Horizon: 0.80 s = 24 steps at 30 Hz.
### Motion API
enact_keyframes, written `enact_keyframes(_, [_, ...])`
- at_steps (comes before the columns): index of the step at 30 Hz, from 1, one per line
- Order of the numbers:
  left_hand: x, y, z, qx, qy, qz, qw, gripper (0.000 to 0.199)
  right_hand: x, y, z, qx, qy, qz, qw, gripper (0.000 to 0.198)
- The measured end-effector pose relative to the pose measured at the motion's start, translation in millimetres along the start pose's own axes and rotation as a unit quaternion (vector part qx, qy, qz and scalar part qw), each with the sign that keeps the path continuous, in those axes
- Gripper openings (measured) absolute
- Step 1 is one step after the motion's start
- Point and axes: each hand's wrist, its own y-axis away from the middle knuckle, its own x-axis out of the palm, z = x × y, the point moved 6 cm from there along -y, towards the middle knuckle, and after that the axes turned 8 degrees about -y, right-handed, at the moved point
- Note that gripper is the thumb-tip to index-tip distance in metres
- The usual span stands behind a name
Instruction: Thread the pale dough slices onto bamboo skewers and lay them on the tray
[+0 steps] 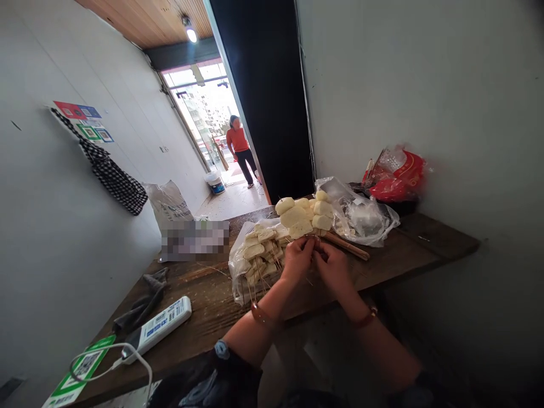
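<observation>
Several skewers of pale, soft-looking chunks (294, 218) stand upright over the table, their sticks running down into my hands. My left hand (297, 259) is closed around the lower ends of the sticks. Against it, my right hand (334, 265) pinches at the same spot, its fingertips touching the left ones. To the left, more loaded skewers (257, 249) lie heaped on a clear plastic bag (238, 286), sticks pointing towards me. Just behind my right hand lies a bundle of bare wooden sticks (351, 247). The exact finger grip is partly hidden.
A clear plastic bag (369, 224) and red packaging (403, 175) lie at the table's right back. On the left are a white device (165, 323) with a cable, a green code card (87, 365) and dark cloth (144, 297). A person (238, 141) stands near the doorway.
</observation>
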Motion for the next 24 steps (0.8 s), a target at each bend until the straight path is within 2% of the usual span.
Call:
enact_keyframes(7, [-10.2, 5.3, -5.3, 0.013, -0.014, -0.065, 0.998, 0.026, 11.9, -9.4, -8.5, 0.107, -0.175, 0.001, 0.979, 0.030])
enact_keyframes(9, [-11.1, 5.4, -6.0, 0.016, -0.037, -0.074, 0.996, 0.025, 14.0, -11.8, -10.1, 0.121, -0.181, 0.004, 0.976, 0.034])
enact_keyframes(13, [-11.7, 3.3, -3.1, 0.028, -0.055, -0.084, 0.995, 0.022, 12.5, -17.6, -13.8, 0.099, -0.162, -0.006, 0.982, 0.031])
enact_keyframes(17, [-11.2, -0.8, 3.8, 0.006, 0.034, -0.057, 0.998, 0.025, -2.6, -23.2, -24.5, 0.075, -0.125, -0.045, 0.988, 0.027])
enact_keyframes(20, [-21.5, -7.3, 2.2, -0.020, 0.063, -0.026, 0.997, 0.028, -19.6, -22.9, -34.5, 0.078, -0.114, -0.048, 0.989, 0.030])
enact_keyframes(22, [-38.3, -15.6, -2.6, -0.023, 0.033, -0.016, 0.999, 0.027, -33.2, -18.8, -39.8, 0.088, -0.110, -0.034, 0.989, 0.033])
enact_keyframes(24, [-63.5, -26.9, -8.8, -0.009, -0.052, -0.040, 0.998, 0.026, -48.8, -11.5, -42.2, 0.095, -0.093, -0.017, 0.991, 0.035])
